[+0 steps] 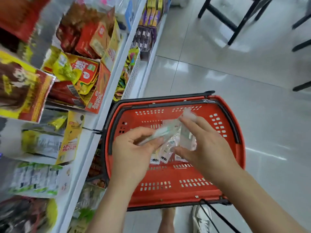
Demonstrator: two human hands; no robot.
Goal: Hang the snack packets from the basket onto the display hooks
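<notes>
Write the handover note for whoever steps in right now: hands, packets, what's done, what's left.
Left hand: grips a green-edged packet over the red basket.
Right hand: fingers and thumb pinch a clear packet right against the first one.
Other packets lie on the basket floor under the hands.
Done: nothing visibly hung; no display hooks in view, only the stocked shelves on the left.
Left: separate the two held packets, hang them, then the rest from the basket.
</notes>
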